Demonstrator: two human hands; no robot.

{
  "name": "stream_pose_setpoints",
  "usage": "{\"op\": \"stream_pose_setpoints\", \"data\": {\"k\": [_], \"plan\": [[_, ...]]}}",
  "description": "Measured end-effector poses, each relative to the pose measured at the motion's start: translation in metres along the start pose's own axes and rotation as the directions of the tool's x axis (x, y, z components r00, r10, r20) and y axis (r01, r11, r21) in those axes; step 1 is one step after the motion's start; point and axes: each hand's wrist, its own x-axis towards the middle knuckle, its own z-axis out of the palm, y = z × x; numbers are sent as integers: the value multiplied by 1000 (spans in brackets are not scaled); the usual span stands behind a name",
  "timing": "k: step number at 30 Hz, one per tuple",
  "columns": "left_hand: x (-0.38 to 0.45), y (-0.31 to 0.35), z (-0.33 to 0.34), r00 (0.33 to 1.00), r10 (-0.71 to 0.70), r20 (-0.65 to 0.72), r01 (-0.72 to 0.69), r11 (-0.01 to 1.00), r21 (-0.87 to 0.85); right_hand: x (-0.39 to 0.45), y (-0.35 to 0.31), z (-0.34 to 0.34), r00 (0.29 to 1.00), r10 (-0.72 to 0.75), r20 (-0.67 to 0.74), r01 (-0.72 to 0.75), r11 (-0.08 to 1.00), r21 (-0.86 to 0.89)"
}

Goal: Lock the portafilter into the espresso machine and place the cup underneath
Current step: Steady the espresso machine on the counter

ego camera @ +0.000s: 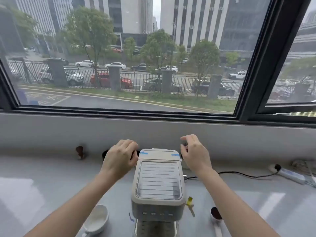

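We see espresso machine (158,182) centre frame; left hand (118,159) curled, right hand (195,155) loosely spread, both empty beside its top. Cup (96,218) lower left, portafilter (216,217) lower right, on counter (51,177).

One cup (96,219); one portafilter (215,217); two hands (118,159)

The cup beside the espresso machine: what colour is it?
White; the cup shows in the head view, lower left.

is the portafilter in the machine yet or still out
Out: the portafilter, loaded with grounds, lies on the counter right of the espresso machine.
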Motion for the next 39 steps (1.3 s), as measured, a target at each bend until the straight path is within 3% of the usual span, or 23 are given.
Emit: {"op": "stream_pose_setpoints", "data": {"k": [6, 9, 12, 14, 16, 20, 24, 28, 30, 34, 39], "plan": [[-60, 8, 49, 976, -138, 166, 157, 982, -108, -45, 34, 35, 986, 150, 67, -150, 989, -3], [-88, 12, 63, 958, -227, 175, 263, 938, -227, -76, 65, 55, 946, 305, 114, -304, 952, -26], [-114, 21, 66, 922, -352, 158, 386, 849, -361, -114, 99, 77, 818, 549, 169, -545, 835, -74], [-132, 29, 69, 879, -421, 222, 474, 731, -491, -142, 121, 90, 717, 675, 174, -662, 737, -133], [-144, 37, 71, 859, -442, 259, 505, 644, -575, -168, 141, 102, 621, 764, 175, -740, 645, -189], [-169, 40, 84, 817, -477, 324, 571, 592, -569, -207, 166, 120, 428, 878, 213, -829, 476, -294], [-188, 42, 99, 764, -511, 393, 643, 567, -514, -225, 185, 131, 293, 918, 267, -876, 370, -309], [-205, 54, 107, 748, -530, 399, 664, 596, -452, -234, 198, 135, 297, 900, 320, -871, 393, -295], [-212, 64, 108, 742, -563, 364, 670, 604, -431, -233, 201, 136, 267, 872, 409, -876, 397, -275], [-219, 83, 114, 714, -627, 312, 694, 572, -437, -226, 197, 136, 176, 793, 583, -973, 231, -20], [-222, 96, 129, 616, -721, 316, 767, 458, -449, -225, 177, 134, 202, 765, 612, -979, 178, 100]]}}
